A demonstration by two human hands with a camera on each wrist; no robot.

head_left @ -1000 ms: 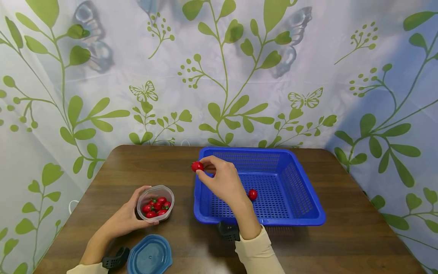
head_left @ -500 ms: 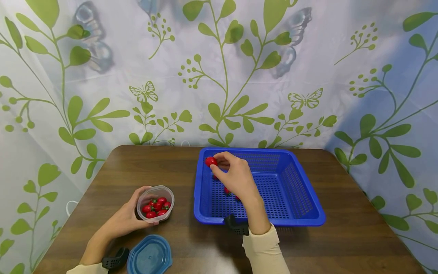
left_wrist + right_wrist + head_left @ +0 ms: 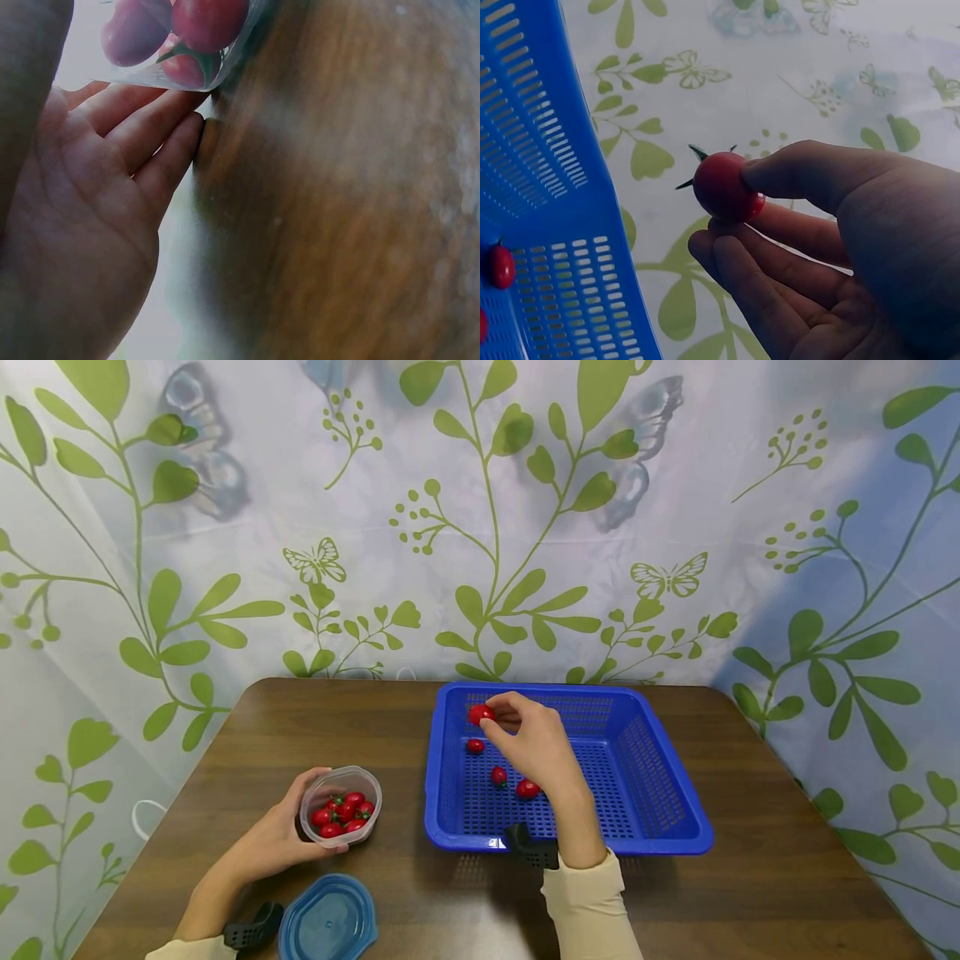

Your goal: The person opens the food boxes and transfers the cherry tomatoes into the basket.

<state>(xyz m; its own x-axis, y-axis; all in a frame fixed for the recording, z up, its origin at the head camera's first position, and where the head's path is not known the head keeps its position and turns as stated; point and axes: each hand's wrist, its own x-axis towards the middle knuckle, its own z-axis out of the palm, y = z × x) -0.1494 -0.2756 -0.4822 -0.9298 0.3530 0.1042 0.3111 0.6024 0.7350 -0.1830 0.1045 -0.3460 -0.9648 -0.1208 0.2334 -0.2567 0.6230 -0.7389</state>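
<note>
Between thumb and fingers my right hand (image 3: 536, 745) pinches a red cherry tomato (image 3: 727, 187) with a green calyx, held above the left part of a blue plastic basket (image 3: 660, 777). Several more tomatoes lie on the basket floor, one of them a tomato (image 3: 476, 746) near its left wall. At the left of the head view, my left hand (image 3: 273, 835) grips a clear plastic container (image 3: 367, 778) from its left side. Red tomatoes (image 3: 210, 22) with green stems fill the container's lower part. The left fingers on its far side are partly hidden in the head view.
A blue lid (image 3: 330, 920) lies on the brown wooden table (image 3: 360, 718) in front of the container, beside the left wrist's black strap (image 3: 255, 928). A patterned curtain (image 3: 480, 527) hangs behind the table's back edge.
My right hand has carried the pinched tomato rightward, from the basket's left rim to above its inside. Tomatoes on the basket floor have come into sight. The left hand and container stay put.
</note>
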